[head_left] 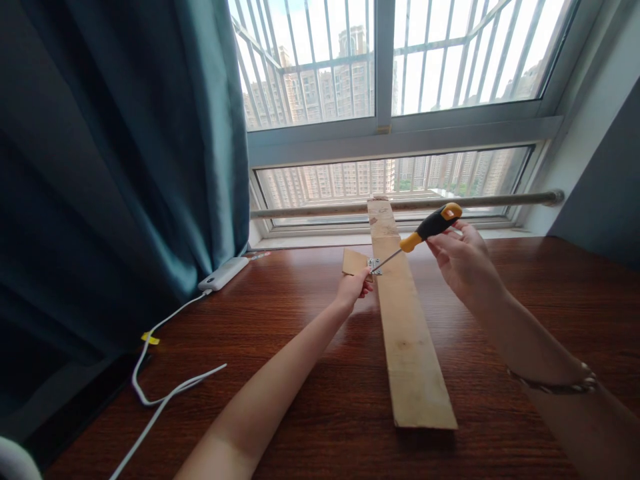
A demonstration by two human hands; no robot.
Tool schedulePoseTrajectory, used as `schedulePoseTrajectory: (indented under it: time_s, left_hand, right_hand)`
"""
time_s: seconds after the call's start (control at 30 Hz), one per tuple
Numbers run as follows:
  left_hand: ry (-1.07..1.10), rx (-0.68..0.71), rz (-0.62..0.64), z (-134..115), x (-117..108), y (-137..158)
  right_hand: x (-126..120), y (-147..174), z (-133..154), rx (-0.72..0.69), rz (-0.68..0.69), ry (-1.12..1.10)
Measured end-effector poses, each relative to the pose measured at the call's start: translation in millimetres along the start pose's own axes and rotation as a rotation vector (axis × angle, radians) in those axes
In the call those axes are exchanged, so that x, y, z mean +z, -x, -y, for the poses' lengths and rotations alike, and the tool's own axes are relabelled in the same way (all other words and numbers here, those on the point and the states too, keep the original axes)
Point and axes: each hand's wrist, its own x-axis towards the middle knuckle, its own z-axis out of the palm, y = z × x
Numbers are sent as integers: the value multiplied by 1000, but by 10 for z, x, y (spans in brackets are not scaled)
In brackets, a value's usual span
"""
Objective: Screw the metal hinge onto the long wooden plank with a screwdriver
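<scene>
A long wooden board lies lengthwise on the table, its far end reaching the window rail. A small metal hinge sits at its left edge, joining it to a short piece of wood. My left hand is closed at the near side of that short piece, thumb close to the hinge; its fingertips are partly hidden. In my right hand is a screwdriver with a black and yellow handle, held between fingers and thumb. Its shaft slants down left, with the tip at the hinge by my left thumb.
The dark brown wooden table runs up to the window. On the left, a white power strip with a white cable lies near the blue curtain. A horizontal rail crosses in front of the window.
</scene>
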Motion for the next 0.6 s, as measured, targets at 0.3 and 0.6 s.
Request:
schedulePoseTrajectory:
  time_s: [0.3,0.6]
  left_hand:
    - [52,-1,26,18,1,-13]
    - [199,-67,93,9,-7,3]
  right_hand:
    - [-42,-22,4,-36,-63,285]
    - [-97,-72,114,-182,24,269]
